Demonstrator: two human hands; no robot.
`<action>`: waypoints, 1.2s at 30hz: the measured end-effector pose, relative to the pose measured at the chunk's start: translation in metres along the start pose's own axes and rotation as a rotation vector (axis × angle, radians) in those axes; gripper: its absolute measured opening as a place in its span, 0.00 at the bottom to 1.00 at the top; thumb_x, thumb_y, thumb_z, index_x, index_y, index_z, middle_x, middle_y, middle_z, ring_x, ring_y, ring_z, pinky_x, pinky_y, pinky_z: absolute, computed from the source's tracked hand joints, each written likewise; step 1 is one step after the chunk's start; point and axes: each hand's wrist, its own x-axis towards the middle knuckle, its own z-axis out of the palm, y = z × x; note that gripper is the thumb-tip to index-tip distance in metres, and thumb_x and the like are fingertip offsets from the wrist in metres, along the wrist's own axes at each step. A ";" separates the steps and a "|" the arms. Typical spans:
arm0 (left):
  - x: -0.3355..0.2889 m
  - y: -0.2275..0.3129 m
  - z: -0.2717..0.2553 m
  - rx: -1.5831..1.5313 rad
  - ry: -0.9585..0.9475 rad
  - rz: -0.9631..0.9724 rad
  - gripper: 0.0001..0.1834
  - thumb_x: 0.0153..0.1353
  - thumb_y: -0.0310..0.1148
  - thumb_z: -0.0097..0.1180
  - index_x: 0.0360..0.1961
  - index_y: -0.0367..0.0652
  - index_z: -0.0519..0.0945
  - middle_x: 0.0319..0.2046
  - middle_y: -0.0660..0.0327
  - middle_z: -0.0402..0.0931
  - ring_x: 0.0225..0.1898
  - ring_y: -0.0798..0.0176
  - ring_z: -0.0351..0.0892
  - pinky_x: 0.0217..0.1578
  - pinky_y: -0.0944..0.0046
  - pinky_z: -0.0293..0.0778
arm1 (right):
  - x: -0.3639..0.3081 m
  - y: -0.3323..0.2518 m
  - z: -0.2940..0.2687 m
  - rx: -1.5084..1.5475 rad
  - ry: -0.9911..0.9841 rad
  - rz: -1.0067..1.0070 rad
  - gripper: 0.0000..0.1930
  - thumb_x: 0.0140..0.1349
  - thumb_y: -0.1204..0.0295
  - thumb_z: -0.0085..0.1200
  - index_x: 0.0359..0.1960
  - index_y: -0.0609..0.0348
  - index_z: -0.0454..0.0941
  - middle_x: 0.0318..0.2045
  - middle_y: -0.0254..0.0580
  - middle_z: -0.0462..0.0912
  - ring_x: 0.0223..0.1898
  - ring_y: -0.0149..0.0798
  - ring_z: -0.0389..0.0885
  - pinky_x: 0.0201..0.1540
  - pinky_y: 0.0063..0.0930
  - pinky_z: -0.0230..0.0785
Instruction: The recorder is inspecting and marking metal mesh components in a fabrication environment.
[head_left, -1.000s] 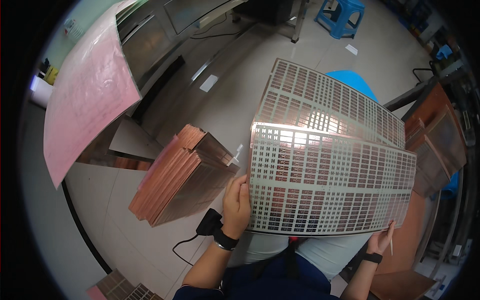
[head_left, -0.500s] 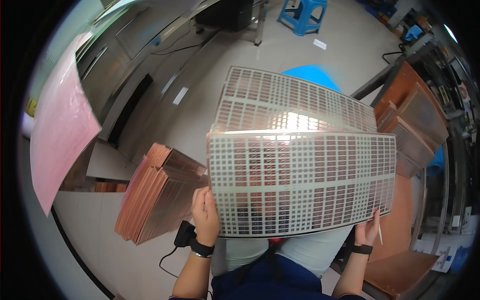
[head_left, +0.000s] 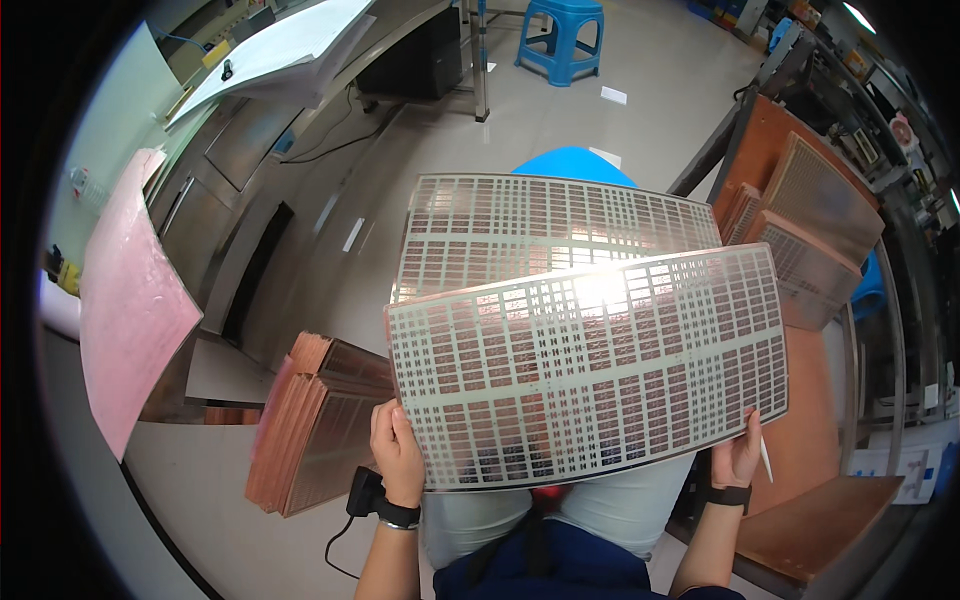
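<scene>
Front panel (head_left: 590, 375), copper-toned with a pale grid, is held above the lap between both hands, its right end raised: left hand (head_left: 398, 462) closed on the lower part of the left edge, thumb against it, right hand (head_left: 736, 462) pinching the bottom edge near the right corner. Most of the panel extends above and between the two grips. Rear panel (head_left: 560, 210) stands directly behind, partly overlapped, contact not discernible; a slender white stick (head_left: 767, 455) projects beside the right hand.
</scene>
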 end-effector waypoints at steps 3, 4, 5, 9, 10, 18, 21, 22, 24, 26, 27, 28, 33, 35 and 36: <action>0.000 0.001 -0.002 0.006 -0.007 -0.007 0.13 0.66 0.28 0.38 0.38 0.32 0.74 0.32 0.56 0.70 0.34 0.59 0.69 0.40 0.63 0.65 | 0.000 0.000 0.000 -0.032 0.002 0.006 0.12 0.65 0.69 0.48 0.46 0.60 0.73 0.46 0.38 0.78 0.51 0.35 0.73 0.56 0.35 0.65; 0.000 0.002 -0.003 0.007 -0.007 -0.004 0.13 0.66 0.28 0.38 0.38 0.32 0.74 0.32 0.56 0.70 0.34 0.59 0.69 0.40 0.63 0.65 | -0.001 -0.001 0.000 -0.050 -0.024 0.013 0.12 0.65 0.69 0.48 0.47 0.59 0.73 0.47 0.38 0.77 0.51 0.35 0.73 0.56 0.36 0.65; 0.000 0.003 -0.004 0.021 -0.007 0.011 0.13 0.66 0.28 0.38 0.38 0.32 0.74 0.32 0.56 0.70 0.34 0.59 0.69 0.40 0.63 0.65 | -0.002 -0.002 0.001 -0.069 -0.051 0.018 0.12 0.65 0.69 0.48 0.48 0.59 0.72 0.47 0.37 0.77 0.51 0.35 0.73 0.56 0.36 0.65; -0.002 0.011 -0.006 0.038 -0.005 0.013 0.13 0.67 0.30 0.37 0.38 0.31 0.74 0.32 0.55 0.70 0.35 0.59 0.69 0.40 0.63 0.65 | -0.010 -0.005 0.023 -0.261 0.099 -0.094 0.17 0.65 0.70 0.47 0.54 0.57 0.66 0.50 0.39 0.74 0.52 0.37 0.72 0.56 0.36 0.65; 0.000 0.006 -0.003 0.024 -0.013 0.009 0.14 0.67 0.31 0.37 0.39 0.31 0.73 0.32 0.55 0.69 0.35 0.59 0.69 0.41 0.64 0.65 | -0.010 -0.005 0.031 -0.324 0.067 -0.104 0.19 0.64 0.70 0.47 0.57 0.57 0.63 0.52 0.40 0.72 0.53 0.38 0.71 0.55 0.36 0.65; -0.004 -0.015 -0.005 0.024 -0.008 -0.021 0.16 0.70 0.34 0.35 0.39 0.30 0.70 0.32 0.56 0.68 0.35 0.62 0.68 0.40 0.65 0.64 | -0.010 -0.016 0.058 -0.486 -0.010 -0.202 0.25 0.60 0.70 0.51 0.58 0.66 0.61 0.52 0.42 0.70 0.53 0.35 0.67 0.58 0.30 0.56; -0.003 -0.017 -0.004 0.021 -0.037 -0.050 0.16 0.70 0.36 0.35 0.40 0.31 0.69 0.30 0.58 0.66 0.33 0.64 0.66 0.39 0.66 0.64 | -0.012 -0.023 0.061 -0.517 0.008 -0.235 0.25 0.60 0.69 0.52 0.57 0.67 0.62 0.51 0.42 0.71 0.53 0.35 0.68 0.58 0.30 0.56; -0.003 -0.018 -0.003 0.029 -0.037 -0.086 0.17 0.70 0.36 0.34 0.40 0.31 0.69 0.29 0.58 0.66 0.33 0.65 0.66 0.39 0.66 0.64 | -0.014 -0.025 0.061 -0.526 -0.010 -0.221 0.25 0.60 0.69 0.53 0.56 0.67 0.63 0.51 0.42 0.71 0.53 0.35 0.68 0.58 0.30 0.57; -0.003 -0.015 0.001 -0.006 -0.049 -0.119 0.17 0.70 0.37 0.35 0.40 0.31 0.69 0.29 0.59 0.65 0.32 0.67 0.65 0.38 0.67 0.63 | -0.015 -0.030 0.067 -0.557 -0.039 -0.226 0.25 0.60 0.67 0.54 0.55 0.67 0.65 0.50 0.42 0.72 0.52 0.34 0.69 0.57 0.29 0.57; -0.002 -0.012 -0.001 -0.006 -0.070 -0.208 0.16 0.70 0.37 0.37 0.42 0.34 0.70 0.31 0.62 0.67 0.31 0.70 0.65 0.36 0.69 0.63 | -0.015 -0.032 0.069 -0.573 -0.037 -0.249 0.25 0.60 0.66 0.55 0.55 0.67 0.65 0.51 0.42 0.72 0.52 0.34 0.68 0.57 0.29 0.57; -0.002 -0.013 0.000 -0.008 -0.079 -0.196 0.16 0.70 0.37 0.37 0.42 0.34 0.70 0.31 0.62 0.67 0.31 0.70 0.65 0.36 0.69 0.63 | -0.016 -0.032 0.070 -0.587 -0.054 -0.251 0.25 0.60 0.65 0.55 0.55 0.67 0.65 0.51 0.42 0.72 0.52 0.34 0.68 0.57 0.28 0.57; -0.002 -0.013 0.000 -0.057 -0.068 -0.167 0.16 0.70 0.38 0.36 0.41 0.34 0.70 0.30 0.63 0.68 0.30 0.72 0.65 0.35 0.70 0.64 | -0.016 -0.033 0.071 -0.592 -0.056 -0.256 0.25 0.60 0.65 0.55 0.55 0.68 0.65 0.50 0.42 0.72 0.52 0.34 0.68 0.57 0.28 0.57; -0.008 0.016 -0.003 -0.538 -0.063 -0.331 0.17 0.70 0.39 0.36 0.42 0.34 0.71 0.33 0.61 0.74 0.34 0.72 0.74 0.36 0.71 0.71 | -0.015 -0.034 0.082 -0.508 -0.057 -0.304 0.24 0.60 0.66 0.54 0.54 0.69 0.66 0.50 0.43 0.73 0.52 0.35 0.69 0.57 0.29 0.58; -0.006 0.044 -0.009 -0.608 -0.131 -0.348 0.15 0.69 0.38 0.39 0.46 0.36 0.70 0.36 0.59 0.75 0.34 0.69 0.78 0.34 0.70 0.77 | -0.011 -0.035 0.084 -0.354 -0.005 -0.257 0.23 0.60 0.67 0.53 0.53 0.69 0.66 0.50 0.44 0.73 0.51 0.36 0.71 0.57 0.30 0.60; -0.006 0.064 -0.014 -0.533 -0.142 -0.308 0.19 0.68 0.40 0.40 0.51 0.35 0.68 0.43 0.54 0.72 0.42 0.63 0.75 0.42 0.64 0.74 | -0.008 -0.033 0.086 -0.345 -0.005 -0.261 0.23 0.60 0.67 0.53 0.53 0.69 0.66 0.50 0.44 0.73 0.51 0.36 0.71 0.57 0.30 0.60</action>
